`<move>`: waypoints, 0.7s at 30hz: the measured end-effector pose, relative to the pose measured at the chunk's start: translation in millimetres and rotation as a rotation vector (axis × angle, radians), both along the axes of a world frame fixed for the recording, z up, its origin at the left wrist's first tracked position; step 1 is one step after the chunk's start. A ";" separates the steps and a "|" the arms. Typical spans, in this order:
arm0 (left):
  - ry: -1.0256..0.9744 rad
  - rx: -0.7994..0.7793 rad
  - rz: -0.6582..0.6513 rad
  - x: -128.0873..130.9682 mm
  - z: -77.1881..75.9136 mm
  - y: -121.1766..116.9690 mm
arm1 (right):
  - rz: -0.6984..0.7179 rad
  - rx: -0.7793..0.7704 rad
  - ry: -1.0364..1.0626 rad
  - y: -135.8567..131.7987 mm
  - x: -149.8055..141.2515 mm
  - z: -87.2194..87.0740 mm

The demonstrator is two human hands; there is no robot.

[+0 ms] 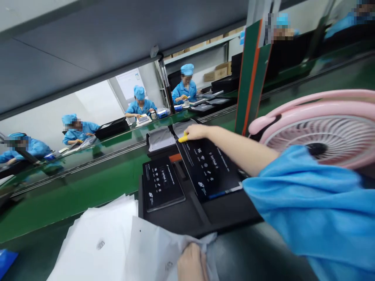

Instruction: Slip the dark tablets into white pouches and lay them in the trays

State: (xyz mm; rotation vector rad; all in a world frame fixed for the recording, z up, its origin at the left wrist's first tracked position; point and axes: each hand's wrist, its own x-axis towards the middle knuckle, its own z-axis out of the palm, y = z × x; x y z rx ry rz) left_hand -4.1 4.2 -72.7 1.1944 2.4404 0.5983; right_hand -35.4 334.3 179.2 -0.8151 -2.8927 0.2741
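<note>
My right hand (195, 132), a yellow cot on one finger, grips the far end of a black flat device (209, 169) with white printed icons, which lies tilted over a black tray (187, 220). A second black device (162, 183) of the same kind lies flat in the tray's left compartment. My left hand (190, 266) shows only in part at the bottom edge, fingers closed on a corner of a white plastic bag (152, 249). More white bags (96, 238) lie stacked to its left.
Two bag-wrapped devices (160, 138) sit in a tray beyond the black ones. A pink fan (319, 128) stands close on the right. A green conveyor belt (73, 187) runs across. A green and orange post (252, 78) stands behind. Several co-workers in blue (184, 88) sit opposite.
</note>
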 end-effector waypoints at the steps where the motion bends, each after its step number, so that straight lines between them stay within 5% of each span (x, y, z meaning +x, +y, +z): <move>1: 0.000 0.023 -0.025 -1.4 8.0 -2.0 | 0.020 0.012 -0.010 -8.3 14.4 14.0; 6: -0.027 0.330 -0.010 -5.0 33.9 -13.1 | 0.173 0.280 0.009 -68.4 104.7 39.6; 11: -0.152 0.510 0.072 12.0 44.1 -19.3 | -0.137 0.320 0.452 -125.9 199.4 25.1; 17: -0.119 0.303 -0.015 28.4 46.3 -13.1 | -0.443 -0.197 1.359 -184.3 263.9 -45.2; 21: -0.253 0.398 0.097 14.1 43.9 -10.9 | -0.553 -0.552 1.571 -215.1 271.9 -101.8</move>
